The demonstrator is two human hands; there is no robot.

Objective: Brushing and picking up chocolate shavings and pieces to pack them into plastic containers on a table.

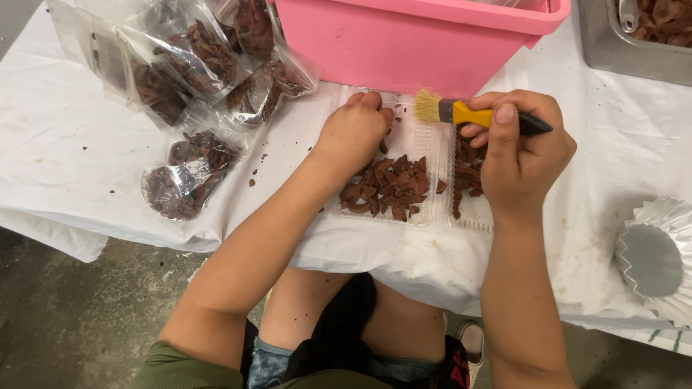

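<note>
A table draped in a white cloth (pixel 65 144) fills most of the head view. At twelve o'clock a pink plastic tub (pixel 411 36) stands on it, its near wall just behind the hands. At two o'clock the corner of a metal tray (pixel 613 50) holds brown dried pieces. At ten o'clock lies a loose heap of clear bags (pixel 180 65) filled with the same dark reddish-brown dried pieces, the nearest bag at about nine o'clock. At four o'clock, by the table's edge, sits a stack of white pleated paper liners (pixel 659 256).

In the middle, just in front of the tub, lies a clear plastic clamshell tray (pixel 425 144), opened flat into two halves. Its left half carries a pile of dried brown pieces (pixel 389 187); a smaller scatter lies in the right half, partly hidden by the right hand.

The left hand (pixel 353 133) is curled into a loose fist, its knuckles resting on the far edge of the tray's left half, at eleven o'clock from the pile; whether it pinches a piece cannot be told. The right hand (pixel 519 151) is closed around a small brush (pixel 468 113) with a yellow ferrule band, dark handle and pale bristles, held level, the bristles pointing to nine o'clock, toward the left hand and just short of it. The two hands are apart.
</note>
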